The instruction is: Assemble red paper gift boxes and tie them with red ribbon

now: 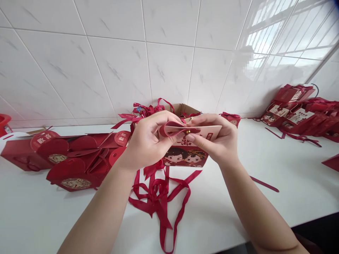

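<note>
A red and pink gift box (185,157) with two cartoon faces is held up over the white table, near the middle of the view. My left hand (153,139) pinches a curled red strap at the box's top left. On the top right, my right hand (215,137) grips the pink top edge, its thumb beside a small gold fastener (188,132). Both hands nearly meet at the fastener. Below the box, a tangle of red ribbon (159,192) lies on the table (212,211).
Red boxes (76,162) lie at the left, and more are piled at the right (299,113). Behind my hands stands a cardboard box (182,108) by the tiled wall, with red ribbons beside it. A loose red strap (265,184) lies right of my right forearm.
</note>
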A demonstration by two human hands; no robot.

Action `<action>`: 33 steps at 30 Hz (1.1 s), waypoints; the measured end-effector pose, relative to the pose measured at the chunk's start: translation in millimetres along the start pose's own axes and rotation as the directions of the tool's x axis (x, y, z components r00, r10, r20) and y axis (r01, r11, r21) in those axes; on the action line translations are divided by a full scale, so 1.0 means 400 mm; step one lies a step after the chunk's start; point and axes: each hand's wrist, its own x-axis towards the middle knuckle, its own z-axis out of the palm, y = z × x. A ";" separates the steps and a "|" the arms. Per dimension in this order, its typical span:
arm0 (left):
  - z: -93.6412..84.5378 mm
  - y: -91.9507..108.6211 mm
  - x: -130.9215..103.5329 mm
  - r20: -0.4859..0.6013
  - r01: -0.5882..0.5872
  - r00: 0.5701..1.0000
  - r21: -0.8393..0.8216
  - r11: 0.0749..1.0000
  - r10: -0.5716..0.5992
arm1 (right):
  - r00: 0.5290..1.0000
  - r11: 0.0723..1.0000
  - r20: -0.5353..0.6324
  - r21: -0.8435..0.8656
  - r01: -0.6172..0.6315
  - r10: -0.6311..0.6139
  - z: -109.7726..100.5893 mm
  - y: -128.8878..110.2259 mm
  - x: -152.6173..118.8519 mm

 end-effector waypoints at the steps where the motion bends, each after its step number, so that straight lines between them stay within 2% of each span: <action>1: 0.002 -0.003 0.001 -0.003 0.006 1.000 0.001 1.000 -0.006 | 0.999 0.999 0.017 0.012 -0.040 0.040 -0.002 -0.002 0.000; 4: 0.008 -0.011 0.003 -0.030 -0.010 0.999 0.032 0.999 0.011 | 0.990 0.990 0.028 0.024 -0.138 0.138 -0.005 -0.003 0.002; 9: 0.018 -0.008 0.005 -0.085 -0.010 0.996 0.072 0.997 0.017 | 0.991 0.991 -0.009 0.044 -0.130 0.131 -0.005 -0.001 0.008; 18: 0.024 -0.010 0.004 -0.039 0.090 0.995 -0.038 0.995 -0.092 | 0.978 0.978 -0.014 0.004 -0.209 0.209 0.001 -0.006 0.008; 23: 0.007 -0.008 -0.003 0.111 0.224 0.971 -0.094 0.970 -0.214 | 0.974 0.975 -0.030 0.016 -0.223 0.224 0.005 -0.011 0.004; 25: -0.004 -0.002 -0.003 0.140 0.255 0.960 -0.087 0.963 -0.241 | 0.972 0.973 -0.038 0.026 -0.231 0.232 0.004 -0.010 0.003; 30: -0.026 0.008 0.005 0.069 0.219 0.973 -0.001 0.976 -0.219 | 0.967 0.965 -0.036 0.086 -0.248 0.252 0.002 -0.008 0.004; 33: -0.034 -0.001 0.009 -0.011 0.180 0.984 0.018 0.983 -0.180 | 0.949 0.942 -0.017 0.122 -0.311 0.315 0.002 -0.013 0.004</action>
